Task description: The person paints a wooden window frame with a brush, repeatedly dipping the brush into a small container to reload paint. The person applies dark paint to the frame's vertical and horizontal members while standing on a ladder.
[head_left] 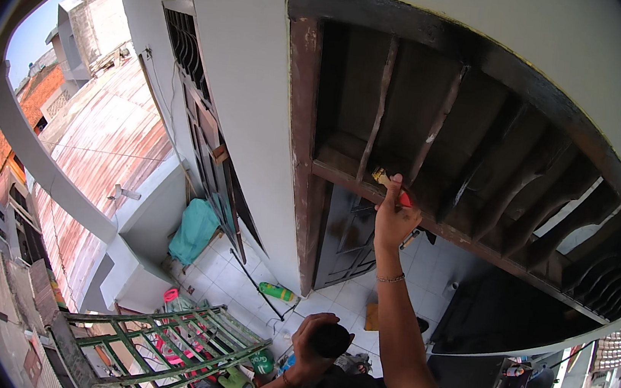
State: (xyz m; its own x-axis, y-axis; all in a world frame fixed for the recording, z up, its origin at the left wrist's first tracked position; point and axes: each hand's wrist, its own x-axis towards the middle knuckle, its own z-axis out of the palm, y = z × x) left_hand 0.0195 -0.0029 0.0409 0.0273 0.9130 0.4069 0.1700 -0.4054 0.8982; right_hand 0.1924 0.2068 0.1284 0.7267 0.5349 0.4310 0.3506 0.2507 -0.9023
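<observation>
My right hand (396,223) is raised and closed around a paintbrush (381,176) with a red handle. Its pale yellowish bristles point up and left, close to the brown crossbar (343,175) of the wooden frame; I cannot tell whether they touch it. Above the crossbar stand wavy wooden slats (438,116), some brown and worn, others darker. Low in front of my body, my left hand (302,346) is wrapped round a small container (330,340) whose round top looks black inside. The frame's upper beam (421,26) is dark, while its left post (302,101) is a faded brown.
A green metal ladder (163,346) leans at the lower left. On the white tiled floor (239,282) lie a green bottle (276,292) and a teal cloth-like bundle (195,231). A dark door panel (348,236) stands below the crossbar. Rooftops (99,170) show beyond the balcony.
</observation>
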